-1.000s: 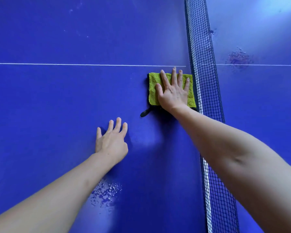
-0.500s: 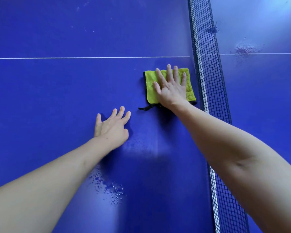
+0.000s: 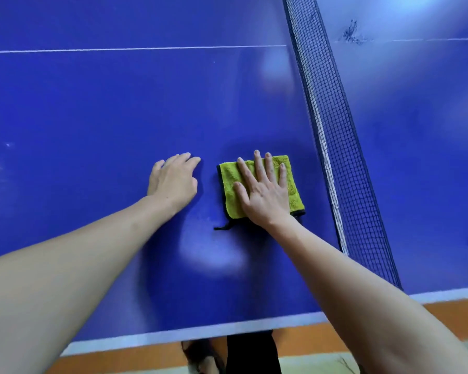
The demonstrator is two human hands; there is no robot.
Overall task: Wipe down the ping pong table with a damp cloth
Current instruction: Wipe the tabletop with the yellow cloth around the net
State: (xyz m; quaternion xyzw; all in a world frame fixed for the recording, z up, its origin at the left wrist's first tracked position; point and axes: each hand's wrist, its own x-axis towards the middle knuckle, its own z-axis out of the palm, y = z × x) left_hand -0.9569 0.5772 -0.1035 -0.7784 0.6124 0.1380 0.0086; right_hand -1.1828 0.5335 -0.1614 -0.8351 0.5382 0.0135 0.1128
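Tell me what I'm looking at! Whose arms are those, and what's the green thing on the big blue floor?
The blue thing is not a floor. It is a ping pong table, and the black mesh is its net. The camera sits on a person's head and looks down, so you see their own two bare arms reaching out. The green thing is a cloth for wiping the table. The right hand presses flat on it with straight fingers. The left hand rests on the bare table beside the cloth, holding nothing. Across the net there is a dark smudge on the table. At the bottom you can see the orange floor.
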